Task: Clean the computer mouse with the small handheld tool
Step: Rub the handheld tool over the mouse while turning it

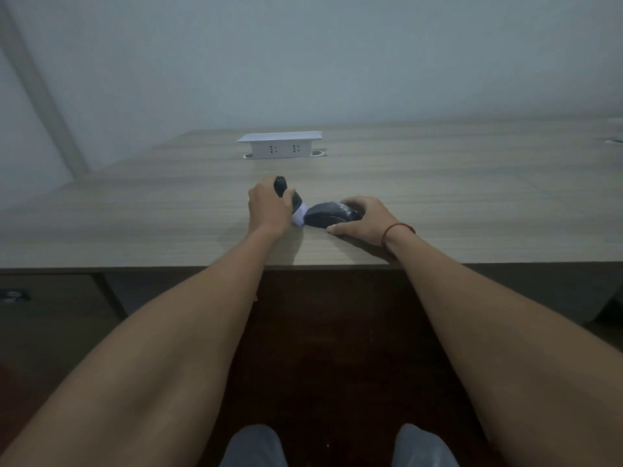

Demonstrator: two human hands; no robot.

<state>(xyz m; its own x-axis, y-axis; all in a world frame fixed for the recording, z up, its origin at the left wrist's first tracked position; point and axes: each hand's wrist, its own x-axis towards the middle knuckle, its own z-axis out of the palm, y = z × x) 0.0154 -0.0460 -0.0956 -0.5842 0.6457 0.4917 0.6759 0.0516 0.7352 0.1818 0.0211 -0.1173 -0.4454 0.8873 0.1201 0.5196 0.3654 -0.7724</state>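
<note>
A black computer mouse (325,214) lies on the wooden desk (438,197), near its front edge. My right hand (362,219) grips the mouse from the right side, fingers over its far end, thumb on the desk. My left hand (268,207) is closed around a small handheld tool (286,193) with a black handle. The tool's white tip (300,215) points down and right and touches the left end of the mouse. A red string circles my right wrist.
A white pop-up socket box (279,144) stands on the desk behind my hands. The desk's front edge runs just below my wrists. A plain wall rises behind the desk. My knees show at the bottom.
</note>
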